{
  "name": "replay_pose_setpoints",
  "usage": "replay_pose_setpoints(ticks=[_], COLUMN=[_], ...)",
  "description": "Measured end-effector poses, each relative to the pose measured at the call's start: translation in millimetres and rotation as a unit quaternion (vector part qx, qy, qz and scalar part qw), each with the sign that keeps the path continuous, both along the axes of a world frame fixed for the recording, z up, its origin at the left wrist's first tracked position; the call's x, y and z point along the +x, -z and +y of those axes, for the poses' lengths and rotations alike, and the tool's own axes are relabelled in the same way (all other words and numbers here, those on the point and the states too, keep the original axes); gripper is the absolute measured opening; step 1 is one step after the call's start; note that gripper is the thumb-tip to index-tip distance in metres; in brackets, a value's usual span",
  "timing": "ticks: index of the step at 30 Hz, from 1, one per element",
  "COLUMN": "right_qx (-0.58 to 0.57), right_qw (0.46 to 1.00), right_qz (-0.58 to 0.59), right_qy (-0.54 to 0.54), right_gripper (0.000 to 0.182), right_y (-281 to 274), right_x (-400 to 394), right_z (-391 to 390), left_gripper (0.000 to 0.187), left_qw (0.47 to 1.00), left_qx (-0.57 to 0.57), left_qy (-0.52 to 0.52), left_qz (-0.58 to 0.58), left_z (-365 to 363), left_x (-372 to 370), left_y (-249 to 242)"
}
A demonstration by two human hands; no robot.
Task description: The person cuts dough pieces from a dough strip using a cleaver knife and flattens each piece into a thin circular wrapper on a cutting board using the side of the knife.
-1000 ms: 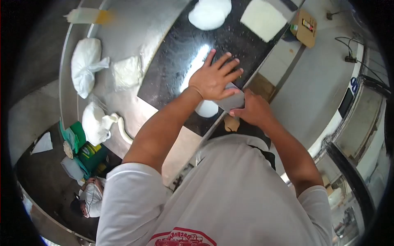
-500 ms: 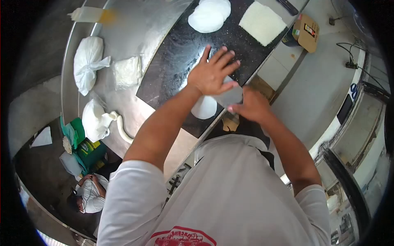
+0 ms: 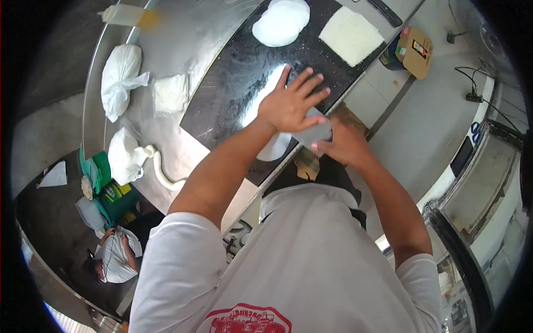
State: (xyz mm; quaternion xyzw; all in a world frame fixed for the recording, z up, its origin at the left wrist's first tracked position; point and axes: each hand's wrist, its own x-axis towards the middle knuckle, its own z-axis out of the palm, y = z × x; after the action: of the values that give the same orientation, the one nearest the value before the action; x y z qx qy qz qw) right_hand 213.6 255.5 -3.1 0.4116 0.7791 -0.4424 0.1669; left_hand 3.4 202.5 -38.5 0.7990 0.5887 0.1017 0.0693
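Note:
My left hand [image 3: 293, 105] lies palm down with its fingers spread over the black board [image 3: 219, 102]. Its thumb rests against a flat grey piece [image 3: 313, 133], whose kind I cannot tell. My right hand [image 3: 347, 143] grips that piece at its right side, thumb on the near edge and the other fingers mostly hidden. A thin white round sheet [image 3: 276, 149], like rolled dough, shows partly under my left wrist near the board's front edge. Farther back on the board lie several overlapping white rounds [image 3: 280, 23].
Beyond my hands are a white textured square cloth [image 3: 351, 36] and a black-handled knife [image 3: 387, 12]. On the metal counter lie white bags [image 3: 121, 77], a flat packet [image 3: 171, 94], a dough rope [image 3: 161, 171] and a squeeze bottle [image 3: 122, 15]. A person [image 3: 117, 255] is at lower left.
The flat grey piece has tilted and looks darker and more solid. Both hands have shifted slightly right, and my left arm covers more of the near white round.

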Motion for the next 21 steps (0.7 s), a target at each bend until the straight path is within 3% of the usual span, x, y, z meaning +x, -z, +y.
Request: replay_pose_setpoints(ticks=[2, 4, 6, 8, 12, 16, 18, 21], right_qx=[-0.018, -0.106, -0.109, -0.108, -0.035, 0.058, 0.107, 0.110], right_qw=[1.000, 0.984, 0.985, 0.992, 0.999, 0.998, 0.990, 0.983], right_qz=[-0.002, 0.135, 0.131, 0.059, -0.013, 0.022, 0.058, 0.061], right_qy=[-0.005, 0.039, -0.003, 0.020, 0.019, 0.018, 0.068, 0.132], right_gripper=[0.072, 0.077, 0.082, 0.084, 0.079, 0.070, 0.061, 0.052], right_y=[0.8, 27.5, 46.4, 35.6, 2.2, 8.6, 15.1, 4.7], right_x=[1.1, 18.9, 28.9, 20.5, -4.3, -5.7, -7.8, -5.1], right_z=[-16.0, -60.3, -87.5, -92.4, -29.1, -16.4, -17.6, -43.2], left_gripper=[0.070, 0.072, 0.075, 0.076, 0.074, 0.071, 0.070, 0.054], left_qw=[1.000, 0.998, 0.994, 0.995, 1.000, 0.995, 0.989, 0.958], left_qx=[-0.005, -0.052, -0.111, -0.094, -0.003, 0.104, 0.148, 0.211], left_qy=[-0.011, -0.018, 0.019, 0.032, 0.025, 0.010, -0.001, -0.143], left_qz=[0.002, -0.027, 0.002, -0.025, 0.012, 0.002, 0.006, -0.128], left_z=[-11.2, -47.4, -99.9, -90.5, -26.4, 2.0, 14.1, -6.7], left_x=[-8.6, -4.8, 4.1, 3.6, -7.1, -19.1, -33.7, -46.9], left_y=[-0.5, -4.9, -2.9, 4.9, 1.7, 3.4, -3.1, -31.5])
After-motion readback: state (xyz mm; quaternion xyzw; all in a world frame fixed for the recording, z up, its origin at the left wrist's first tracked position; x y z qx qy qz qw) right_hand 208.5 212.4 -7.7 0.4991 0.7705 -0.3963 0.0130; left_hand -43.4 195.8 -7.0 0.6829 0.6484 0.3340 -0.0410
